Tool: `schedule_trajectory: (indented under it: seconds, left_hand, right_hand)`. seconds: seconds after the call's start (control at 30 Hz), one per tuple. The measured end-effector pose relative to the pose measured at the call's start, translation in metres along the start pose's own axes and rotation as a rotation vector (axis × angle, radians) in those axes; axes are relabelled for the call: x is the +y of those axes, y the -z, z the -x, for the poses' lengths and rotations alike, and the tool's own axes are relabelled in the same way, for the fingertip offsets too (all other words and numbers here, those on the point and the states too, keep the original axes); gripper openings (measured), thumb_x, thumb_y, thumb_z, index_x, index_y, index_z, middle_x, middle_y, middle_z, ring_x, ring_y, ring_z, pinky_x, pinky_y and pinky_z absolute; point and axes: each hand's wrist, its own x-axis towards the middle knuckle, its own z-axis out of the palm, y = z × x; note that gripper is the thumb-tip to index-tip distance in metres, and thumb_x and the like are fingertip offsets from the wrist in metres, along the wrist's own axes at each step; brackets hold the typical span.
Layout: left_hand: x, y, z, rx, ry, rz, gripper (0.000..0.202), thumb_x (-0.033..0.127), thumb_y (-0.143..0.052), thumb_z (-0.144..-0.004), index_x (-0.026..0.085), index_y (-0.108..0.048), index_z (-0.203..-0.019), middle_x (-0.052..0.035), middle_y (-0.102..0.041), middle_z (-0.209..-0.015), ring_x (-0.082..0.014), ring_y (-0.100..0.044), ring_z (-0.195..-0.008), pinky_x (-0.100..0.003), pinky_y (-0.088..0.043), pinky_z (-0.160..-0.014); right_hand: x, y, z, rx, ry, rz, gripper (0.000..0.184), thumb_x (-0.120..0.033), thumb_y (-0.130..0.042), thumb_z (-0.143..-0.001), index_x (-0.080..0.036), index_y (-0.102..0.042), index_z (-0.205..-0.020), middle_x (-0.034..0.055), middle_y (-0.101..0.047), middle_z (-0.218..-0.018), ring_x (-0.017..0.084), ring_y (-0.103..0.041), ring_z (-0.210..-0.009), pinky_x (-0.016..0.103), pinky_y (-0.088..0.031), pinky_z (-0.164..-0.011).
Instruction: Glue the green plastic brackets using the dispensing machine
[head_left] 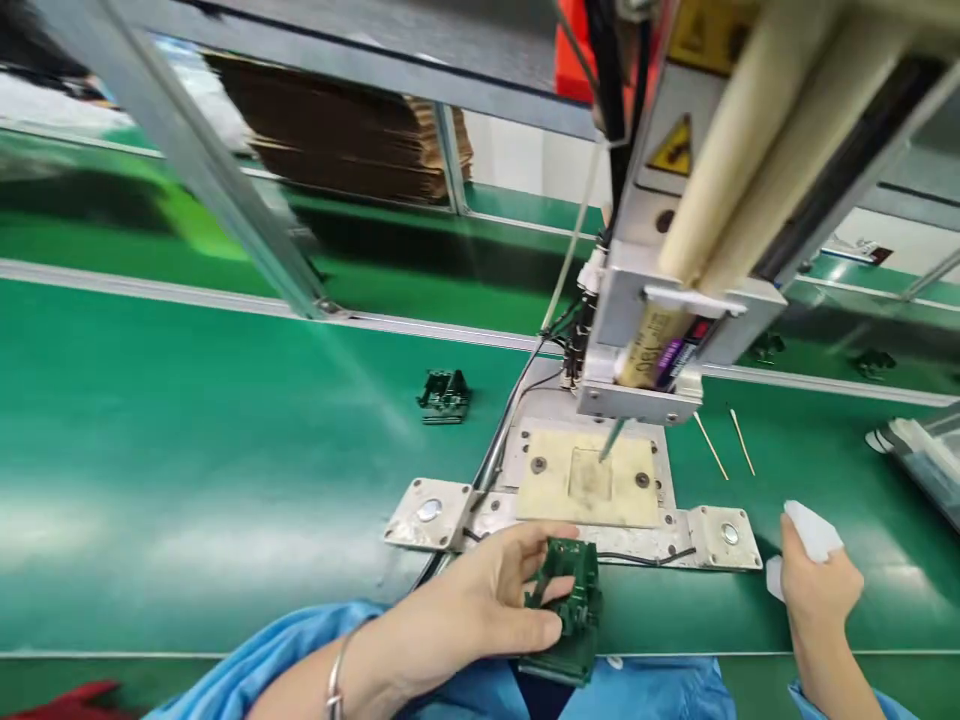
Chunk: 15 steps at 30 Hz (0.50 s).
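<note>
at the near edge of the green belt [187,450], just in front of me, the green circuit board [570,610] sits in the left hand [472,615]: thumb along its near side, fingers curled over the top, a firm grasp, board tilted and raised off the belt. it is just short of the metal base plate [427,515]; i cannot tell whether the two touch. a thin bracelet [335,680] circles that wrist, with a blue sleeve [255,670] beside it. the right hand [817,590] is off to the right of the base plate, fingers clenched round a white wipe [814,528] that sticks out above the fist. on the base plate lies a beige fixture pad [555,480] with a shallow square recess in its middle. the needle tip [611,440] of the dispensing head [652,330] hangs right over that recess; contact not readable. black cables [499,450] run from the head down the left side of the plate. further out i note two thin wooden sticks [720,445] on the belt right of the pad, and a second green board [444,395] lying alone to the left, well apart from both hands. far back, a stack of brown cardboard [337,130], blurred.
</note>
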Motion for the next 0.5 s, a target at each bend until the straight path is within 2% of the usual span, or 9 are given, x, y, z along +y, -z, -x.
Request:
schedule_trajectory:
  seconds: [0.13, 0.3, 0.4, 0.5]
  left_hand:
    - [0.024, -0.01, -0.022, 0.123, 0.118, -0.13, 0.062, 0.025, -0.09, -0.054, 0.017, -0.062, -0.109, -0.0081, -0.065, -0.108, -0.0211, -0.059, -0.105, -0.037, -0.043, -0.099]
    - [0.05, -0.008, -0.055, 0.269, 0.141, -0.341, 0.057, 0.025, -0.091, -0.049, 0.013, -0.067, -0.099, -0.0099, -0.07, -0.094, -0.0233, -0.064, -0.094, -0.037, -0.049, -0.09]
    - [0.055, -0.001, -0.073, 0.201, 0.092, -0.42, 0.048, 0.028, -0.088, -0.056, 0.012, -0.068, -0.096, -0.0106, -0.07, -0.095, -0.0214, -0.065, -0.091, -0.036, -0.05, -0.088]
    - [0.049, 0.007, -0.084, 0.157, 0.01, -0.462, 0.052, 0.031, -0.088, -0.054, 0.013, -0.064, -0.096, -0.0096, -0.069, -0.095, -0.0201, -0.065, -0.09, -0.037, -0.051, -0.089]
  right_hand:
    - [-0.003, -0.009, 0.01, 0.068, 0.094, -0.154, 0.054, -0.056, -0.066, -0.069, -0.009, -0.073, -0.094, 0.0176, -0.072, -0.09, 0.037, -0.068, -0.091, 0.044, -0.052, -0.082]
    - [0.0, -0.009, 0.017, 0.054, 0.125, -0.23, 0.054, -0.054, -0.069, -0.071, -0.009, -0.073, -0.101, 0.016, -0.073, -0.094, 0.034, -0.069, -0.09, 0.041, -0.052, -0.083]
    - [0.001, -0.007, 0.017, 0.05, 0.136, -0.22, 0.054, -0.056, -0.068, -0.072, -0.009, -0.073, -0.099, 0.0157, -0.073, -0.093, 0.033, -0.069, -0.089, 0.04, -0.052, -0.081]
    - [0.0, -0.004, 0.014, 0.031, 0.069, -0.152, 0.051, -0.059, -0.069, -0.07, -0.013, -0.074, -0.091, 0.0146, -0.072, -0.086, 0.034, -0.068, -0.084, 0.039, -0.052, -0.072]
